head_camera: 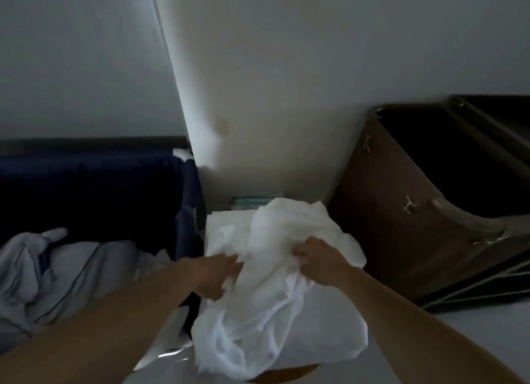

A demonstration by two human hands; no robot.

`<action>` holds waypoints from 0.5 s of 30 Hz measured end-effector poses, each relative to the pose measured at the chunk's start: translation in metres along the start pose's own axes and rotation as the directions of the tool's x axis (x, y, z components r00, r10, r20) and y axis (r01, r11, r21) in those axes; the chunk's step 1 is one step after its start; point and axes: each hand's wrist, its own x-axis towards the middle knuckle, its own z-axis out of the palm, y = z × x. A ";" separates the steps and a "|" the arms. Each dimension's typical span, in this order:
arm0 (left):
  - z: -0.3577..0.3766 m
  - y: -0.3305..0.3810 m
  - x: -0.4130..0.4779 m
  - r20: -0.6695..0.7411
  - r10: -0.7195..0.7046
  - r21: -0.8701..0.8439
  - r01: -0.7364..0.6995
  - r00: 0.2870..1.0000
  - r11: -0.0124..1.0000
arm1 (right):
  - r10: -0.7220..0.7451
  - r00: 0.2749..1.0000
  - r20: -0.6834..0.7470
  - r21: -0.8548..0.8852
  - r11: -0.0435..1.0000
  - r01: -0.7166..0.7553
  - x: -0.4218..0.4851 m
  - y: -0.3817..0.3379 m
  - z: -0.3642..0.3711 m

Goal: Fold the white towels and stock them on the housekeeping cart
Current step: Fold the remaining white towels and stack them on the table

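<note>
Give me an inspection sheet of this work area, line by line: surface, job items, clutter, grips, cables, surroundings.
Surface: pale grey surface at lower right; what lies under the towel is hidden.
Job's things: crumpled white towel, not yet folded; flat white cloth behind it.
Clutter: grey linen heaped in a dark blue bin; teal packets by the wall.
Grips: left hand and right hand each hold a bunch of the towel.
Cables: nothing seen.
Surroundings: white wall; brown bin at right, dark inside.
</note>
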 end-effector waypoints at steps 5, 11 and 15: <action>-0.009 0.002 0.000 -0.063 0.069 -0.021 -0.071 0.996 0.997 | 0.067 0.982 -0.175 -0.180 0.979 -0.099 0.026 0.022 -0.017; -0.041 0.023 -0.013 -0.388 -0.231 -0.369 0.080 0.892 0.926 | -0.040 0.989 -0.145 -0.250 0.968 0.003 0.033 0.019 -0.022; -0.055 0.035 -0.017 -0.470 -0.183 -0.380 -0.011 0.863 0.925 | -0.174 0.886 -0.430 -0.047 0.984 0.170 0.022 0.012 -0.031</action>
